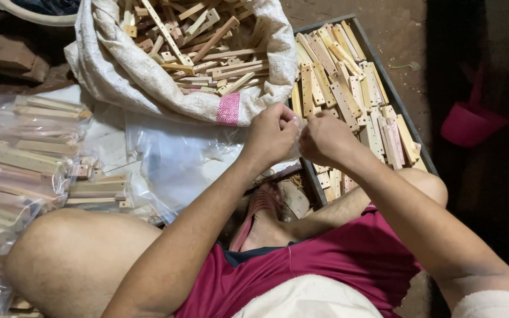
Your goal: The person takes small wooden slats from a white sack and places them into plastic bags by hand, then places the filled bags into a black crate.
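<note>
My left hand [271,134] and my right hand [324,139] meet in front of me, fingertips pinched together on a small clear plastic bag [297,122] held between them. The bag is mostly hidden by the fingers, and I cannot tell what is in it. Both hands hover over the near left edge of a grey tray [387,78] filled with flat wooden strips with holes [349,88]. A woven white sack [125,70] full of the same wooden strips lies open just beyond my left hand.
Packed clear bags of wooden strips [25,159] pile up on the left. Loose clear plastic bags [178,153] lie under the sack. A pink scoop [469,121] sits at the right on the dark floor. My bare knees and foot are below.
</note>
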